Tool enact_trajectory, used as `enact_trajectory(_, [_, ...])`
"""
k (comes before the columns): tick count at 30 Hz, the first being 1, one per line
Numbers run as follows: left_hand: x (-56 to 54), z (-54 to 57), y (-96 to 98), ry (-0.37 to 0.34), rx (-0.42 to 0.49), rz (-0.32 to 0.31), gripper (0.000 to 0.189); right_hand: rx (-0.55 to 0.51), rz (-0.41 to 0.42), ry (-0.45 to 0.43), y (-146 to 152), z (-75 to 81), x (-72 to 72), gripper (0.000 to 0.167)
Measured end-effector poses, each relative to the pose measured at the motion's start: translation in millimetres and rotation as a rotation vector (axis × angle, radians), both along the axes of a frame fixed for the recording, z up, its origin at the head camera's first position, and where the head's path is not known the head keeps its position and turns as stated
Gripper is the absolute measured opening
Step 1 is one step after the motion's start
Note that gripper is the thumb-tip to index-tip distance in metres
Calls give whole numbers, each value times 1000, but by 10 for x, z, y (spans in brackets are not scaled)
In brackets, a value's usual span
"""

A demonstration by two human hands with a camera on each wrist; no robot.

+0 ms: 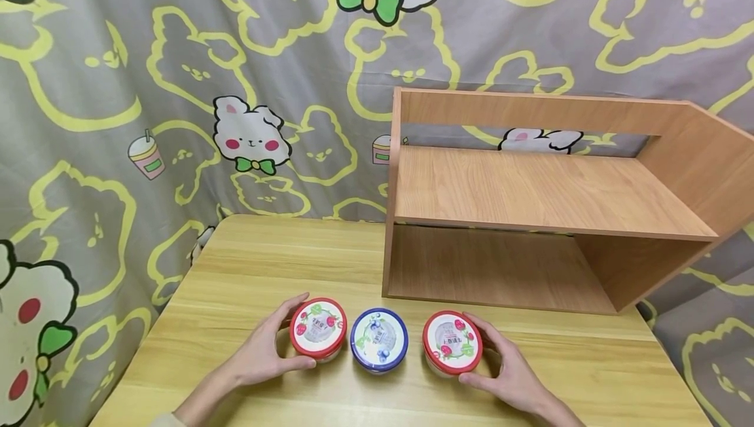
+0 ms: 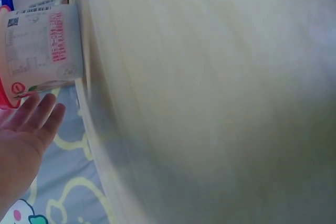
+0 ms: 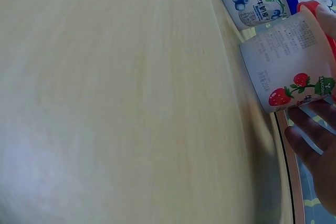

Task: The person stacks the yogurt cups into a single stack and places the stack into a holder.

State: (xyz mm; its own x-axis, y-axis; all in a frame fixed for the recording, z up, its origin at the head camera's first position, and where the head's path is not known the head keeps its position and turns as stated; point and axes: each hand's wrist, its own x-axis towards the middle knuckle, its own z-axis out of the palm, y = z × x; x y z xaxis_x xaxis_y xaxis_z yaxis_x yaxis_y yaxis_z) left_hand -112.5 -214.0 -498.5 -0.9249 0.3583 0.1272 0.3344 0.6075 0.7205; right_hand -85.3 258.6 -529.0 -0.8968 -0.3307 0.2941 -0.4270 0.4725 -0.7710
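Note:
Three round lidded tubs form a row on the wooden table in the head view. My left hand (image 1: 262, 352) holds the left red-lidded tub (image 1: 319, 327), thumb at its front and fingers at its far side. Strawberries are printed on its lid. Opposite, my right hand (image 1: 511, 369) grips the right red-lidded tub (image 1: 452, 342) by the rim, between thumb and fingers. Between these two stands a blue-lidded tub (image 1: 379, 340) with blueberry prints, which neither hand touches. In the right wrist view, printed strawberries also show on the side of the right tub (image 3: 289, 59).
A two-level wooden shelf (image 1: 554, 191) stands at the back right of the table, just behind the tubs. The light wooden tabletop (image 1: 283, 253) reaches back to a grey curtain (image 1: 330, 152) with yellow rabbit outlines, which also hangs along the left side.

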Motion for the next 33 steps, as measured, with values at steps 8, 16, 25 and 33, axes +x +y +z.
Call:
enact_trajectory(8, [-9,-5,16,-14,16,-11,106,4,-8,-16,3,2,-2,95])
enact_trajectory(16, [-12,-6,18,-29,32,-7,101,2,-11,-29,0,4,1,93])
enact_trajectory(25, [4,21,-2,-1,70,12,95,-8,-1,-35,-3,-14,-3,93])
enact_trajectory(33, [-17,119,-17,26,121,35,84,-8,3,-25,4,-8,-10,93])
